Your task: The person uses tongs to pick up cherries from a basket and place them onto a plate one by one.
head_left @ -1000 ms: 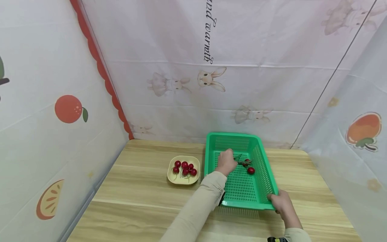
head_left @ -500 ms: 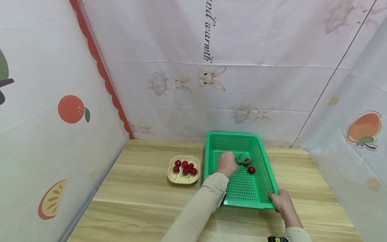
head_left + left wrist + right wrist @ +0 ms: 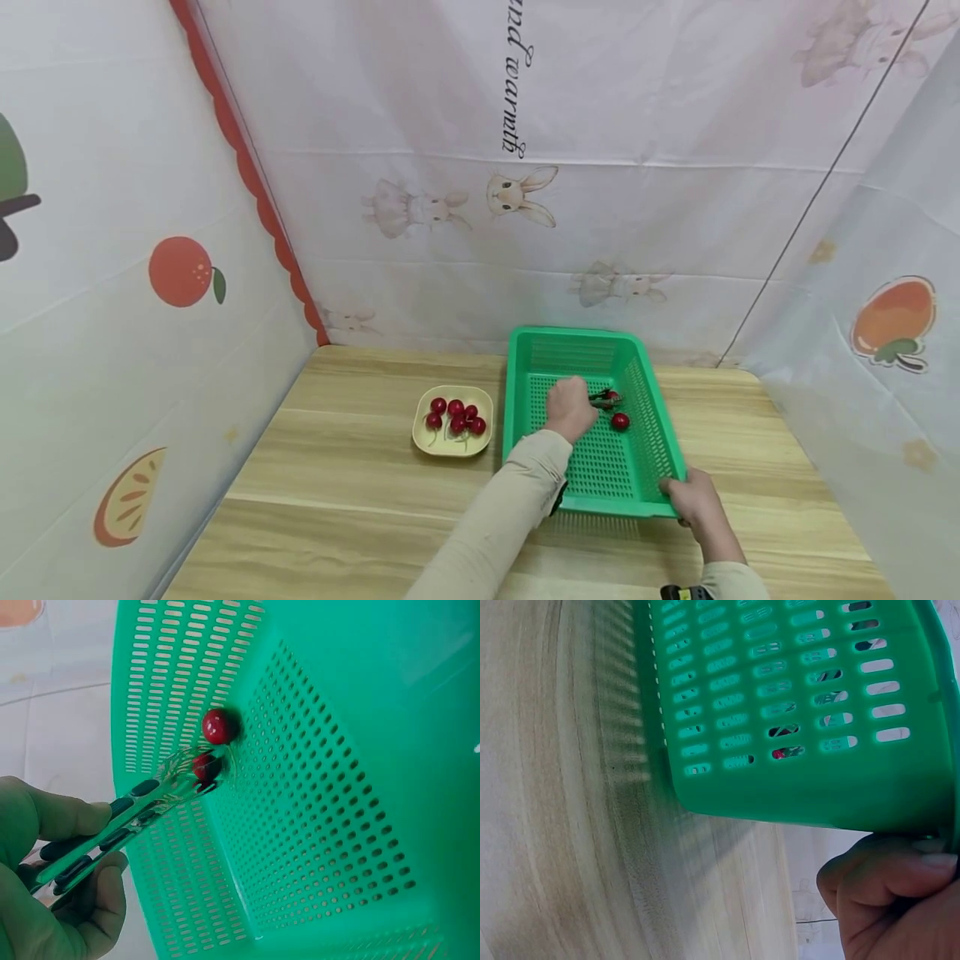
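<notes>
My left hand [image 3: 570, 408] reaches into a green plastic basket [image 3: 645, 507] and grips a pair of tongs [image 3: 145, 787] with dark inlays on the handles. In the left wrist view, the heads of the tongs lie on either side of a cherry [image 3: 204, 766] low in the basket, partly covering it. Another cherry [image 3: 219, 726] sits just beyond, against the perforated side wall. My right hand [image 3: 697, 500] holds the basket's near right corner, thumb over the rim and fingers curled below it, as the right wrist view [image 3: 892, 892] also shows.
A pale yellow dish [image 3: 429, 446] with several stemmed cherries [image 3: 456, 407] stands left of the basket on the wooden table [image 3: 337, 492]. Printed fabric walls [image 3: 420, 292] enclose the table at the back and both sides.
My left hand has shifted slightly right and toward me with the tongs, whose heads now overlap the farther cherry. My right hand keeps its hold on the basket corner.
</notes>
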Motion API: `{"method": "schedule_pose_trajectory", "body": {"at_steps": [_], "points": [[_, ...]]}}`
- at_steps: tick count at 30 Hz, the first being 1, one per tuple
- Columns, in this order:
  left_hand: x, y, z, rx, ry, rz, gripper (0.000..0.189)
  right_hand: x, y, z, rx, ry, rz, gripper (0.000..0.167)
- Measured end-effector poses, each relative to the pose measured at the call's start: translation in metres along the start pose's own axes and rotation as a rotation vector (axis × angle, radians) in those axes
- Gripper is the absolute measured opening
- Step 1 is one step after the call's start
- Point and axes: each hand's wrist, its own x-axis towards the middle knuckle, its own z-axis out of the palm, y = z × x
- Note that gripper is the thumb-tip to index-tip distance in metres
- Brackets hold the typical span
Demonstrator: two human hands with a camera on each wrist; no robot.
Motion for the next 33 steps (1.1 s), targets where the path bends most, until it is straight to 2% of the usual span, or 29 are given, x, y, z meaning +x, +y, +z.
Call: {"method": "schedule_pose_trajectory", "body": {"at_steps": [10, 15, 22, 29, 33], "points": [[0.002, 0.000, -0.005, -0.027, 0.022, 0.001, 0.051, 0.000, 0.000, 0.000, -0.005, 0.006, 0.006, 0.045], [-0.003, -0.001, -0.011, -0.073, 0.032, 0.012, 0.052, 0.001, 0.001, 0.001, -0.005, 0.008, 0.002, 0.045], [-0.012, -0.007, -0.025, -0.149, 0.033, 0.011, 0.052, 0.000, 0.001, 0.001, -0.007, 0.001, 0.012, 0.045], [-0.018, -0.017, -0.039, -0.192, 0.038, 0.009, 0.048, 0.001, -0.002, 0.000, -0.022, -0.005, 0.033, 0.046], [-0.020, -0.025, -0.046, -0.184, 0.047, 0.011, 0.034, 0.000, -0.002, 0.000, -0.017, -0.005, 0.016, 0.047]]}}
